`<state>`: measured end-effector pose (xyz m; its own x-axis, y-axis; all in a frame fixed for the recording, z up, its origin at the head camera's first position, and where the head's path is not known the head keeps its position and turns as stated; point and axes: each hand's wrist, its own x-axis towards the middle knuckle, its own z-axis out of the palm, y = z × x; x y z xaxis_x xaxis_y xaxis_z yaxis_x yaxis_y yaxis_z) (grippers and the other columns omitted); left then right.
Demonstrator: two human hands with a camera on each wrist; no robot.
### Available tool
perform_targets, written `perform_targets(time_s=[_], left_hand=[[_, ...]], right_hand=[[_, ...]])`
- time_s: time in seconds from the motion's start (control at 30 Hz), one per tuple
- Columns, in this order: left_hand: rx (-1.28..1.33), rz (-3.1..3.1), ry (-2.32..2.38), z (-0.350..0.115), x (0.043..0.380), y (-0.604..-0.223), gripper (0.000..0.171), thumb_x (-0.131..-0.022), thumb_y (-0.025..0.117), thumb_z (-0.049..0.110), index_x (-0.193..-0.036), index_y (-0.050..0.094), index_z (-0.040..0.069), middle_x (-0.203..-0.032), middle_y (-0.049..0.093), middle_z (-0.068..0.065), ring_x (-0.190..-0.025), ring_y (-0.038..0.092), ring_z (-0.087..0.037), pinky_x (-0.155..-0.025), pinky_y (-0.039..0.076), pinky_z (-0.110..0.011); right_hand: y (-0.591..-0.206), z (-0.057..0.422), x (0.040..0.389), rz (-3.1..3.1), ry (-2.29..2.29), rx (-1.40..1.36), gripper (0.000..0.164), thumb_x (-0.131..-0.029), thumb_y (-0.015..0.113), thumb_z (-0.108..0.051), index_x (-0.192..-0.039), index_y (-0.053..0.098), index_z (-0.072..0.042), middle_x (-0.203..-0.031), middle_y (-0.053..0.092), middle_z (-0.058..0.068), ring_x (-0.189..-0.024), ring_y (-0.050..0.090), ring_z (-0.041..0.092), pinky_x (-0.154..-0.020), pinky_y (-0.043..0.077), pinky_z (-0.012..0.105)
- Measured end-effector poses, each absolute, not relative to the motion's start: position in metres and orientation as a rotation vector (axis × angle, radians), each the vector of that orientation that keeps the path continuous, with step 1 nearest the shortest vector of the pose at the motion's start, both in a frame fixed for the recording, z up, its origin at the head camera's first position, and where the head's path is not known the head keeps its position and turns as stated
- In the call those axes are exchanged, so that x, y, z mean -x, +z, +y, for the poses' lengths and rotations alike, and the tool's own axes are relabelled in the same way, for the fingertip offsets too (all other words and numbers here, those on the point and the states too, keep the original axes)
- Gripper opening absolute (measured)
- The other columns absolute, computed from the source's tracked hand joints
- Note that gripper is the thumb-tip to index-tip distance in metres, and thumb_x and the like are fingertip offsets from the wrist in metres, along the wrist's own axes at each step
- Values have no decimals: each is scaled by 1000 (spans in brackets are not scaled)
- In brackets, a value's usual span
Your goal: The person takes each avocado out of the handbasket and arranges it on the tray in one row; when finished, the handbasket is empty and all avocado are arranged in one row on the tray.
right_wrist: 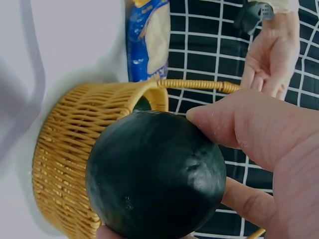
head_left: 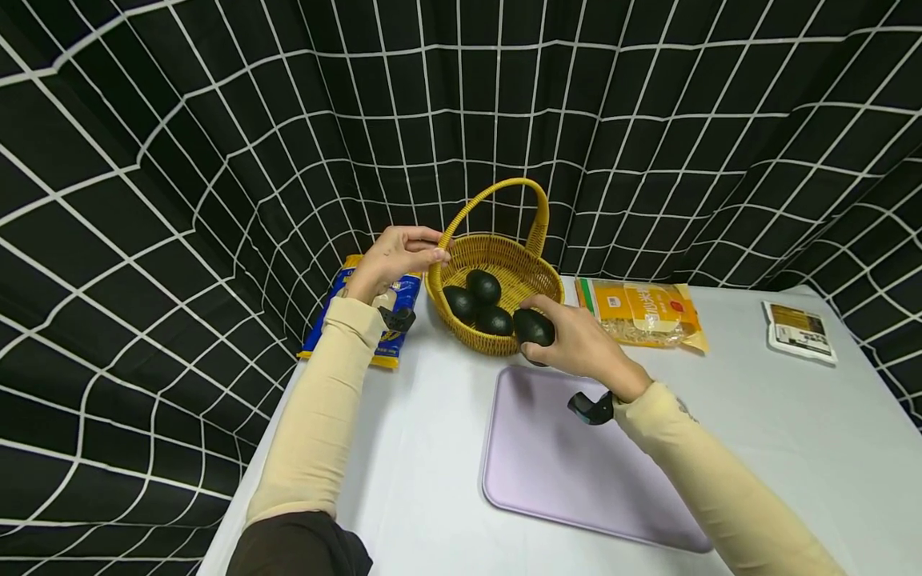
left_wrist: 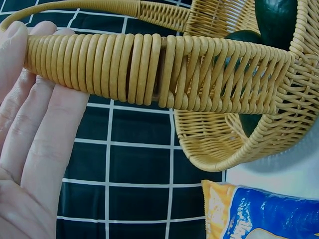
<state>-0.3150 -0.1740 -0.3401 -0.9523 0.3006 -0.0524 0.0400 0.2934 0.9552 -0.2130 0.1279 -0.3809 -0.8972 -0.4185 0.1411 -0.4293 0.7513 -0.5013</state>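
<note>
My left hand point(head_left: 394, 260) pinches the handle point(left_wrist: 99, 67) of a yellow wicker basket point(head_left: 471, 340) on its left side, thumb on one face and fingers behind it. Inside the basket lie three dark green avocados point(head_left: 483, 286), grouped toward the left and front. A fourth avocado point(right_wrist: 154, 174) is in my right hand point(head_left: 579, 342), gripped between thumb and fingers. It is held by the basket's front right rim, near the back edge of a light purple tray point(head_left: 576, 464). In the right wrist view this avocado hides part of the basket.
A blue and yellow bag point(head_left: 392, 336) lies left of the basket, partly under my left forearm. To the right are an orange food packet point(head_left: 641, 312) and a small white and brown pouch point(head_left: 799, 332). A black gridded curtain point(head_left: 648, 144) stands behind the white table point(head_left: 418, 448).
</note>
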Motion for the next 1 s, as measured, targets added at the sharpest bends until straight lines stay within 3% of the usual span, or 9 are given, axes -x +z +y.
perform_targets(time_s=[0.63, 1.0], left_hand=[[-331, 2376, 1680, -175, 314, -339, 35, -95, 72, 16, -129, 67, 7, -107, 78, -9, -103, 74, -21, -97, 57, -41], [-317, 2367, 1685, -174, 315, -339, 35, -96, 71, 14, -130, 66, 7, -109, 78, -10, -103, 74, -20, -93, 59, -31]], right_hand=[[-384, 127, 196, -2941, 860, -651, 57, -84, 77, -28, -135, 57, -15, -106, 72, 13, -81, 63, 25, -66, 50, 35], [-394, 124, 190, -2927, 893, -684, 55, -84, 77, -25, -134, 58, -15, -104, 73, 11, -78, 63, 22, -69, 50, 36]])
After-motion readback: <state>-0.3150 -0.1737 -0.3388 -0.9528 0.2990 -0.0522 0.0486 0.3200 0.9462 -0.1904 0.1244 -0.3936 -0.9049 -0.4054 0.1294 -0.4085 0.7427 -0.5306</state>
